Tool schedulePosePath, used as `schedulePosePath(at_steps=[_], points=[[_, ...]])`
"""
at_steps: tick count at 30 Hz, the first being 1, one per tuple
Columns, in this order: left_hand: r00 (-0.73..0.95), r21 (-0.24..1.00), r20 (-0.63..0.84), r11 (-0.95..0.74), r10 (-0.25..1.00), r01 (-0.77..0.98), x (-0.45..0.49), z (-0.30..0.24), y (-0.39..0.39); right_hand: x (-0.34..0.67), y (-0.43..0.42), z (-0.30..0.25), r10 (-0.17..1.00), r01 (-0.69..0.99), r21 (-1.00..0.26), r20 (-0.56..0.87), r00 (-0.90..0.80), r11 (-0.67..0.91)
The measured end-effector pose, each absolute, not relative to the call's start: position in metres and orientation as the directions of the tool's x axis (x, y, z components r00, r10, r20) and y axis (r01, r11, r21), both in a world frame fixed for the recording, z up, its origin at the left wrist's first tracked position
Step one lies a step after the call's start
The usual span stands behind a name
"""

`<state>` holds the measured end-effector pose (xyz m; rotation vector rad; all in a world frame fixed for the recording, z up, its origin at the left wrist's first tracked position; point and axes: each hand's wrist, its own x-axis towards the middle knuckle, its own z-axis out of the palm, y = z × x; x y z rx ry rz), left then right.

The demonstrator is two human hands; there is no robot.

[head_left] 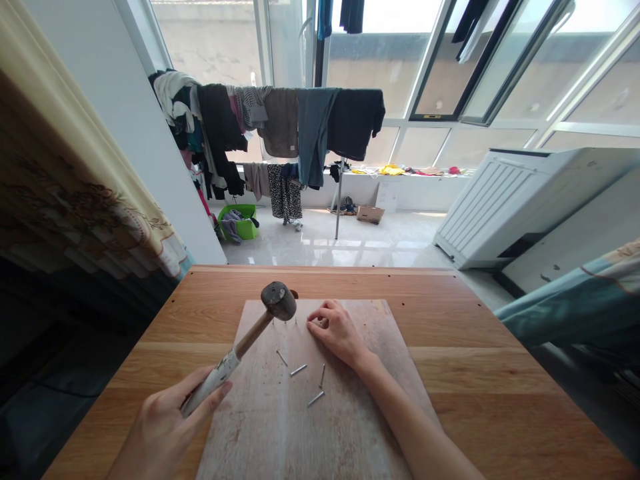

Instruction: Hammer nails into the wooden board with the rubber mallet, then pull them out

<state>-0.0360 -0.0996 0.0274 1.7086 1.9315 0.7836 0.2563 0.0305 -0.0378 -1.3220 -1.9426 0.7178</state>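
Grey-headed, the mallet [253,333] is clamped in the left hand [173,408] over the board [260,427], whose near edge is cut off. Farther right, the right hand [340,333] bunches its fingertips; whether they pinch a nail, I cannot tell. Loose nails [299,370] lie nearer; the handle [217,377] bears unclear dark marks.

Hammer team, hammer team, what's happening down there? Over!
Left hand gripping hammer. Right hand down at board, anything pinched unclear. Clutter: four loose nails lying on board. Over.
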Motion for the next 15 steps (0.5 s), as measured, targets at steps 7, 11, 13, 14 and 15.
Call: schedulePosePath(at_steps=[7,11,13,14,15], points=[[-0.132,0.682,-0.035,0.120,0.991,0.722,-0.053,0.021,-0.117,0.269,0.034,-0.020,0.947,0.605,-0.732,0.194,-0.257,0.315],[-0.148,0.704,0.003,0.102,0.989,0.703,-0.056,0.020,-0.122,0.274,0.012,0.006,0.888,0.588,-0.696,0.163,-0.430,0.412],[-0.167,0.702,0.012,0.111,0.986,0.704,-0.056,0.018,-0.122,0.266,-0.003,0.015,0.775,0.584,-0.576,0.145,-0.616,0.572],[-0.175,0.700,0.015,0.115,0.984,0.705,-0.056,0.017,-0.122,0.259,-0.010,0.018,0.708,0.578,-0.489,0.125,-0.695,0.654],[-0.179,0.698,0.017,0.117,0.984,0.707,-0.055,0.016,-0.122,0.252,-0.016,0.019,0.654,0.576,-0.391,0.096,-0.750,0.718]])
